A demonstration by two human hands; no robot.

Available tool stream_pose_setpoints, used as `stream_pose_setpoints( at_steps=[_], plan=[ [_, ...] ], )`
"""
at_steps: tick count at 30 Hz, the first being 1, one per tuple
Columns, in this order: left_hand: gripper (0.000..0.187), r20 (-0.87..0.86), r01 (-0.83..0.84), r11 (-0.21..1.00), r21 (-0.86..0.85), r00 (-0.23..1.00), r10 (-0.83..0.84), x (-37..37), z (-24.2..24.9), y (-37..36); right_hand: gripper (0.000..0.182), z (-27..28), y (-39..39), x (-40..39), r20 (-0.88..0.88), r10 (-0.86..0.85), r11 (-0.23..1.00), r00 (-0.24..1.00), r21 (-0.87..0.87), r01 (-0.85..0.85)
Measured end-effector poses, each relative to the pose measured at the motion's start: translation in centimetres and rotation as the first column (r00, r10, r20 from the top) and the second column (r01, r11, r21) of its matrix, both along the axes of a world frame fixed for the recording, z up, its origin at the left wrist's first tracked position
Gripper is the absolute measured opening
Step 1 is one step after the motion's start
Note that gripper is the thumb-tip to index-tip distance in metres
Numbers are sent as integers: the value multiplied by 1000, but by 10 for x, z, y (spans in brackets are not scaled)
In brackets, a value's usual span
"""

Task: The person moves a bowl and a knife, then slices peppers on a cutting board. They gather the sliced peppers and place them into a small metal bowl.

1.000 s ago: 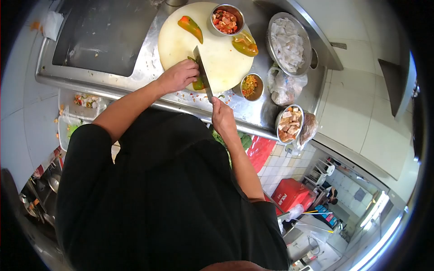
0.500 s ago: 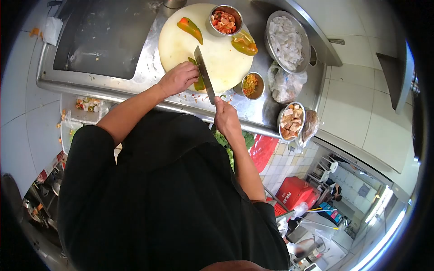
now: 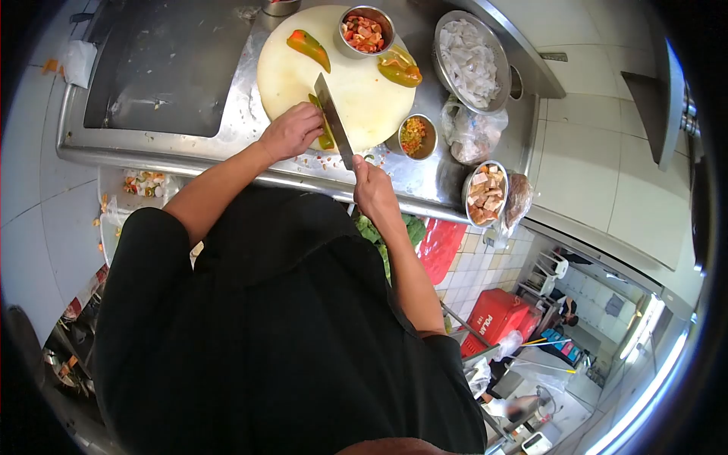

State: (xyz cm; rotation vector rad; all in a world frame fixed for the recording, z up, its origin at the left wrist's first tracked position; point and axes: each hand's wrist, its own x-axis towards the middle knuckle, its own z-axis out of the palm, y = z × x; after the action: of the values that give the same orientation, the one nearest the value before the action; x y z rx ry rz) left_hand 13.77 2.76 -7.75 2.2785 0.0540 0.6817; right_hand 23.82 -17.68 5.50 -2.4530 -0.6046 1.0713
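My left hand (image 3: 291,132) has its fingers curled down on a strip of green pepper (image 3: 326,139) on the round white cutting board (image 3: 292,87). In my right hand (image 3: 374,188) is the handle of a cleaver (image 3: 334,121). Its broad blade stands right beside my left fingertips and the pepper strip, pointing away from me. Farther back on the board lie a red-and-green pepper piece (image 3: 309,48) and a yellowish-green pepper piece (image 3: 400,67). Between them stands a steel container of chopped red pieces (image 3: 363,35).
Right of the board are a steel cup of diced vegetables (image 3: 414,136), a colander of whitish pieces (image 3: 470,64), a plastic bag (image 3: 472,136) and a bowl of cubed meat (image 3: 486,196). A sink (image 3: 167,68) lies left. Leafy greens (image 3: 375,235) sit below the counter's edge; a person is far right.
The view has shifted slightly, so the counter and its contents sit a little up and left. My hands keep their hold on the pepper strip and the cleaver.
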Motion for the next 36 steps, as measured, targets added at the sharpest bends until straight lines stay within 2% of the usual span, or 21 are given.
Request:
stream_pose_setpoints(
  at_steps=[3,6,9,13,16,20,23,26,29,30,34,36],
  plan=[
    [16,-7,0,1000,5,1000,0,1,1,-2,57,28,1,-9,-43,11,998,999,-58,-13],
    [16,10,-20,1000,2,1000,20,2,1,-4,56,-10,-16,-14,118,48,993,992,101,-60],
    [16,5,-8,1000,-12,1000,8,-3,-4,-4,56,-35,-4,-15,144,54,989,988,129,-73],
    [14,-33,42,999,-25,999,-43,-3,-4,-1,57,-31,2,-11,87,-2,996,996,87,-5],
    [13,29,60,998,4,998,-60,-4,-2,1,57,-16,1,-9,45,3,997,999,78,-6],
    [14,22,59,998,16,998,-59,-3,-5,1,56,0,-5,-14,10,1,999,1000,49,-2],
    [14,19,50,999,22,999,-50,-4,-7,0,55,-13,-10,-13,-40,-4,1000,999,-9,3],
    [13,16,38,999,21,999,-38,-4,-7,1,55,-33,-11,-15,91,66,993,994,90,-75],
    [12,58,48,999,9,997,-49,-2,-6,-1,56,-31,3,-15,95,24,993,995,114,-35],
    [12,64,63,998,1,996,-63,-4,-5,-2,58,-29,4,-12,97,34,997,995,61,-40],
    [11,131,78,997,28,988,-81,-6,-7,-4,60,-21,3,-7,53,36,998,998,48,-39],
    [13,49,95,995,22,994,-96,-8,-8,-4,59,-4,0,-9,20,48,999,999,9,-48]
  ],
)
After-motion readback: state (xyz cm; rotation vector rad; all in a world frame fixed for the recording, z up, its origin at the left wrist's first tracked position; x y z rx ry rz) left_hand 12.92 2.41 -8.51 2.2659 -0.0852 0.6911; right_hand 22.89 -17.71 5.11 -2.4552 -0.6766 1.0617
